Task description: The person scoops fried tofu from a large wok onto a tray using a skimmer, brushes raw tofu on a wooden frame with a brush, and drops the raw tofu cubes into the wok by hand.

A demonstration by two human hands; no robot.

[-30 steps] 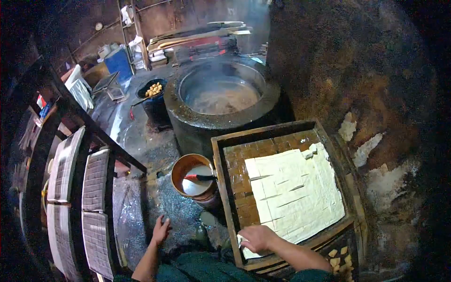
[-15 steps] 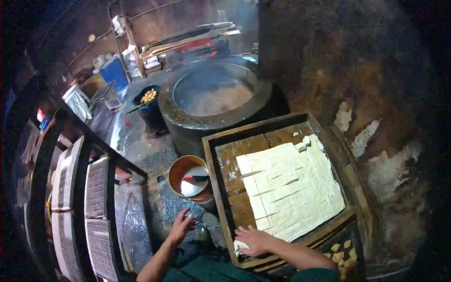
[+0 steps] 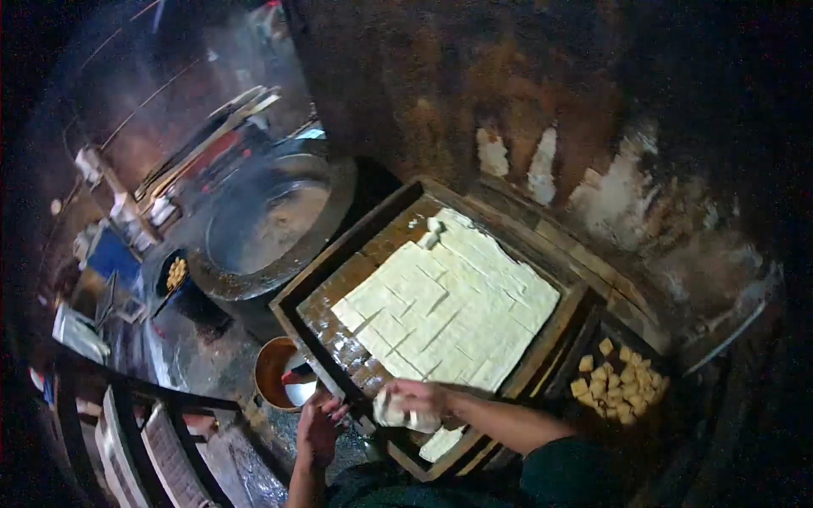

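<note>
A white slab of tofu [image 3: 449,296], scored into blocks, lies in a square wooden tray [image 3: 296,317]. My right hand [image 3: 434,403], over the tray's near left part, is closed around a pale tofu piece [image 3: 391,411]. Another strip of tofu [image 3: 442,444] lies in the near corner below that hand. My left hand [image 3: 318,430] is just outside the tray's left edge, its fingers loosely bent and apart, and nothing shows in it. Close beyond it stands a brown bucket [image 3: 269,372] with whitish liquid and a red-and-black handled tool [image 3: 296,372] in it.
Steam rises from a large round vat [image 3: 318,229] at the back left. Golden fried pieces [image 3: 618,385] fill a dark container at right, and more sit in a black pot [image 3: 174,275]. Gridded racks [image 3: 174,444] stand at the lower left, and a stained wall rises behind.
My right hand has lifted a tofu piece from the tray's near left corner. My left hand has come closer to the tray. The view has swung to the right.
</note>
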